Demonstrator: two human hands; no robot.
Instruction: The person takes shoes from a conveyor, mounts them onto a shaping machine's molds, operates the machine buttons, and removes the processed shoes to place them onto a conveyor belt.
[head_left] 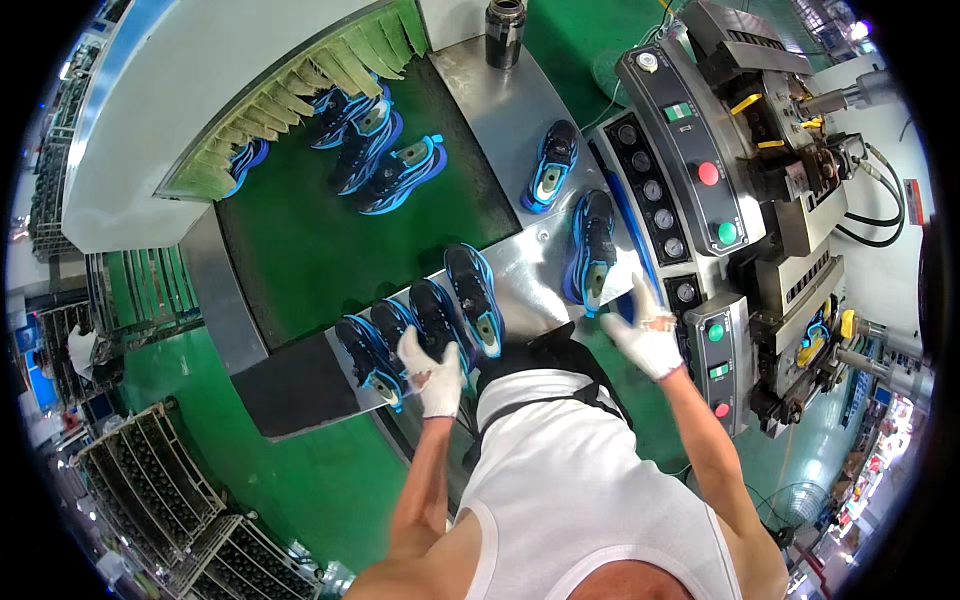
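Observation:
Four-finger detail aside, both my hands wear white gloves. My left hand (432, 380) is open, thumb and fingers apart, over the heel end of a black-and-blue sneaker (434, 315) in a row at the table's near edge. Beside it in the row stand another sneaker (475, 295) on the right and a sneaker (366, 355) at the left end. My right hand (645, 335) is open too, its thumb close to the heel of a sneaker (594, 245) on the metal tabletop; I cannot tell whether they touch. Farther back lies one more sneaker (552, 168).
Several sneakers (370, 150) lie on a green conveyor belt (300, 250) before a fringed opening (290, 100). A dark bottle (504, 35) stands at the back. On the right is a machine with a control panel (690, 150) and metal clamps (800, 190). Wire racks (150, 480) stand lower left.

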